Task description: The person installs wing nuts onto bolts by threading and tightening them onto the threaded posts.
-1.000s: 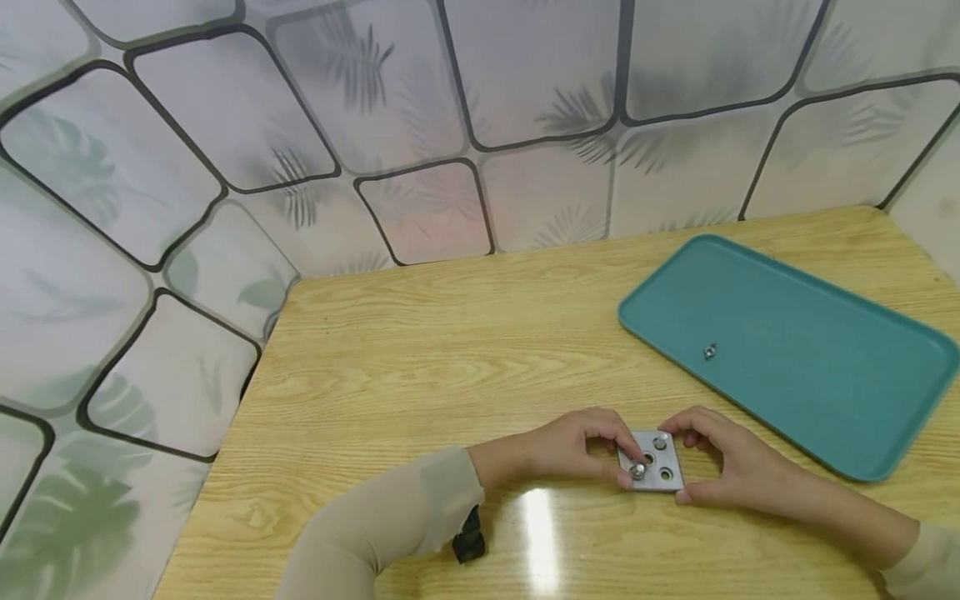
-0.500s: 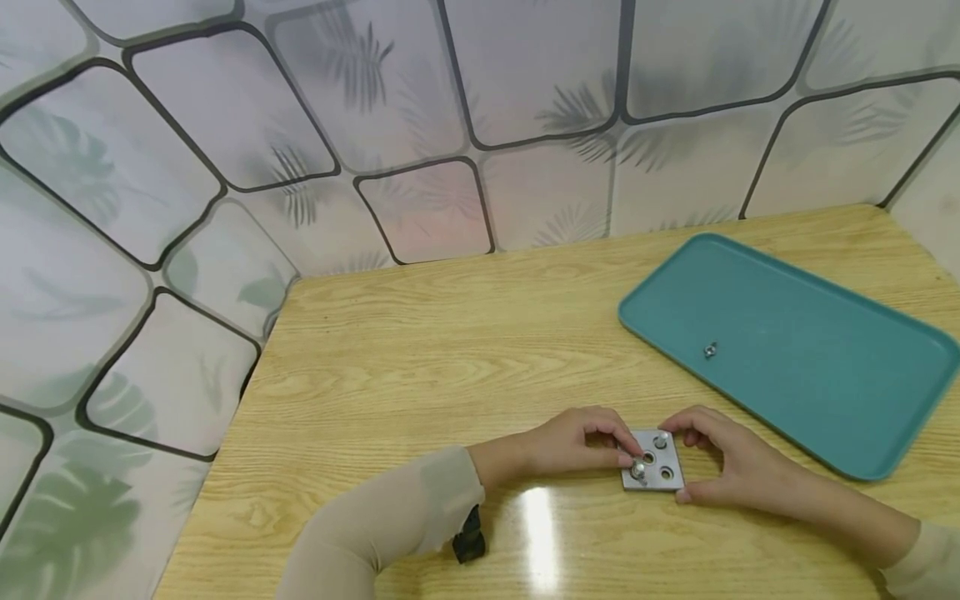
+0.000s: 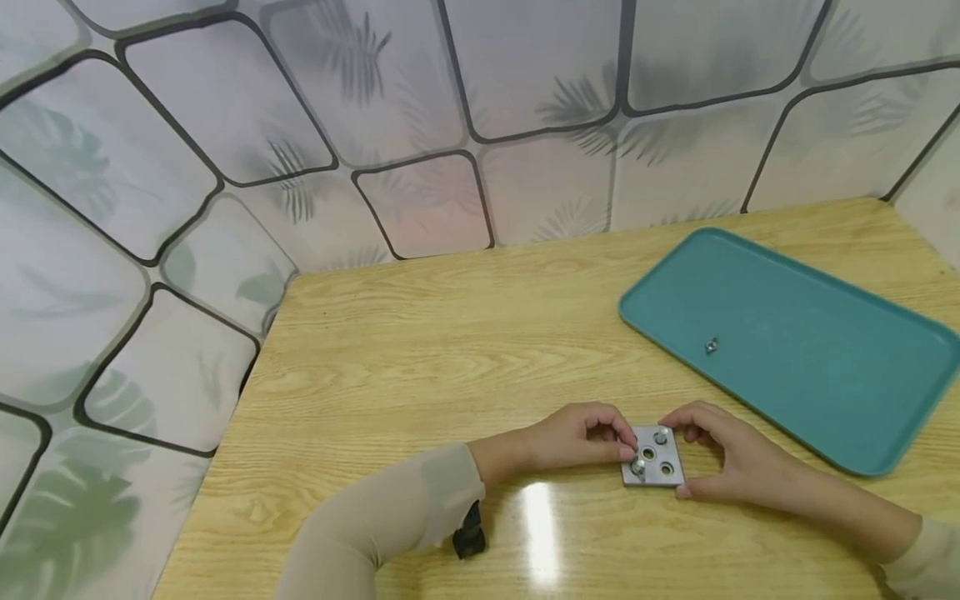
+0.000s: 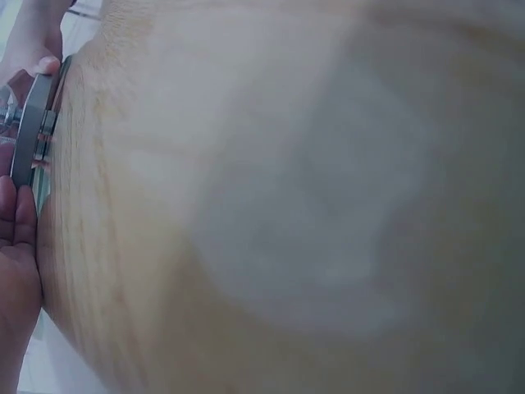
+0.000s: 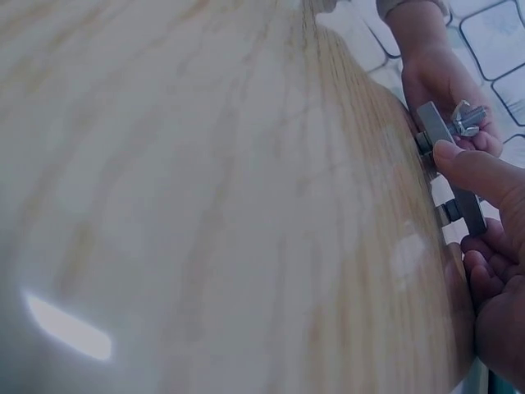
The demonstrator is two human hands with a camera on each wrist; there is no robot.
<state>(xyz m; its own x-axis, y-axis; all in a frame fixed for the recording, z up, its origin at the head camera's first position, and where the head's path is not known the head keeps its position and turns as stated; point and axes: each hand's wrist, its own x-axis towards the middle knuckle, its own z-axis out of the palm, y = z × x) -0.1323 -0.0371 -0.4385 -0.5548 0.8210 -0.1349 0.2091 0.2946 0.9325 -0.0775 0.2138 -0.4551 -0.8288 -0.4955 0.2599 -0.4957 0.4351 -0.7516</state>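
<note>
A square metal plate (image 3: 651,478) with several holes lies in front of me on the table. A bolt stands up at its near left corner with a wing nut (image 5: 467,119) around it, clear in the right wrist view. My left hand (image 3: 572,437) has thumb and index finger together at this wing nut, pinching its side. My right hand (image 3: 735,461) grips the plate's right edge, thumb at the near corner and fingers at the far one. Another bolt end (image 3: 661,436) rises at the far right corner. Bolt heads (image 5: 449,213) show under the plate.
A teal tray (image 3: 810,358) lies to the right, beyond my right hand. On it sits a small metal piece (image 3: 712,345), apparently another wing nut. A patterned wall covering (image 3: 547,183) borders the wooden table (image 3: 420,350) at the back. A black strap (image 3: 469,533) hangs below my left sleeve.
My left thumb has slid away from the near side of the bolt, up towards the index finger, so more of the wing nut shows. My right hand keeps its hold on the plate.
</note>
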